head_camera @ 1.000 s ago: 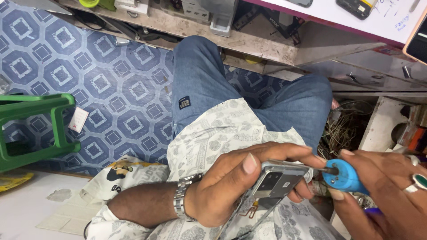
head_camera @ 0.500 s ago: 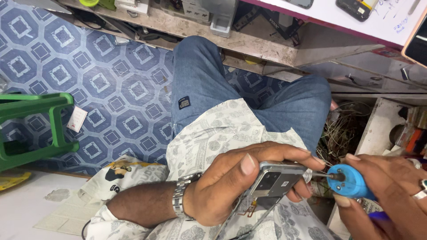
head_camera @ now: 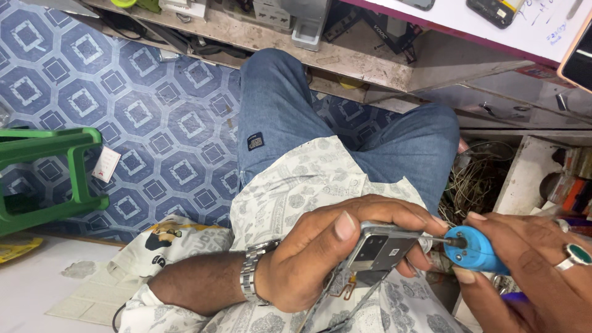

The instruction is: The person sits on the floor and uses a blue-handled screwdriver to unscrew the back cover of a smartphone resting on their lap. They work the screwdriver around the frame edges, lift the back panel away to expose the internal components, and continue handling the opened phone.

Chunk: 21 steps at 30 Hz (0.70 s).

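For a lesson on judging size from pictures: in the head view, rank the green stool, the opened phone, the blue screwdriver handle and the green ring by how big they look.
1. green stool, though cut off by the frame
2. opened phone
3. blue screwdriver handle, partly hidden by fingers
4. green ring

The stool lies farther from the camera, so its true lead is greater.

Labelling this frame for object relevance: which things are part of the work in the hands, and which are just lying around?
In the work:
left hand, gripping the opened phone
right hand, holding the blue screwdriver, its tip at the phone's edge

Lying about:
green stool
white tag on the floor
wire tangle
phone on counter
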Available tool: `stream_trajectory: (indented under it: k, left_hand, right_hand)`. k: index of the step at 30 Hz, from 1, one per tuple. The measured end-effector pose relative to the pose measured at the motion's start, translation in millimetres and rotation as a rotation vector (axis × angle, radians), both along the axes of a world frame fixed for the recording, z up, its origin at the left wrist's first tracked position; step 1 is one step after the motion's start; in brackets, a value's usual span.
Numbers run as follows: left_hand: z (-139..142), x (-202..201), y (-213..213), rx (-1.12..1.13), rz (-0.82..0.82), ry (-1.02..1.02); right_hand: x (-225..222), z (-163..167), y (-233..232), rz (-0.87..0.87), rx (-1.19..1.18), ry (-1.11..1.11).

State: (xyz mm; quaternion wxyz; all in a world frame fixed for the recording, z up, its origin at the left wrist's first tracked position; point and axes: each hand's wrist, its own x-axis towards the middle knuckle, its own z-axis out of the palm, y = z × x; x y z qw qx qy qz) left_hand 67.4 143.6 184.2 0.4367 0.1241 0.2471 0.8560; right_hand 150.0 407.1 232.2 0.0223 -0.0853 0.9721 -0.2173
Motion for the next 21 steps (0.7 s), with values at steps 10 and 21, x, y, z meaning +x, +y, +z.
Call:
stream_trajectory:
  k: [10, 21]
  left_hand:
    - [-2.0, -0.8, -1.3, -0.013, -0.021, 0.025]
    - [-8.4, 1.6, -4.1, -0.054, 0.007, 0.09]
  right_hand:
    - [-1.5, 2.1, -4.6, 0.005, 0.016, 0.019]
    - [5.9, 1.7, -0.4, -0.018, 0.05, 0.026]
